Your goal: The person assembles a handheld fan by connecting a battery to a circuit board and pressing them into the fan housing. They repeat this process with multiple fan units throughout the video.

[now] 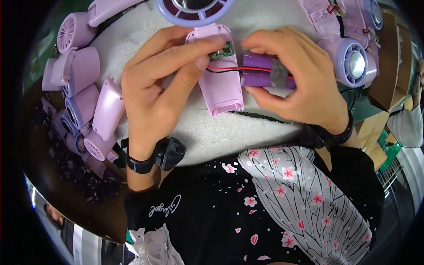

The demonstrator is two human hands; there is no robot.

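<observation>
My left hand (161, 79) grips a pink plastic fan handle shell (219, 81) lying open side up, with thumb and forefinger pinching near a small green circuit board (222, 51) seated in its upper end. My right hand (300, 79) holds a purple battery pack (267, 70) with a grey band, just to the right of the shell. Thin red and black wires (225, 69) run from the battery pack to the circuit board. A purple round fan head (194, 11) sits at the top end of the shell.
A white foam mat (212, 132) covers the work surface. Several pink and purple fan housings (84, 101) are piled at the left. More fan parts with round grilles (351, 59) lie at the right, beside cardboard boxes (388, 62). Dark small parts (79, 176) lie lower left.
</observation>
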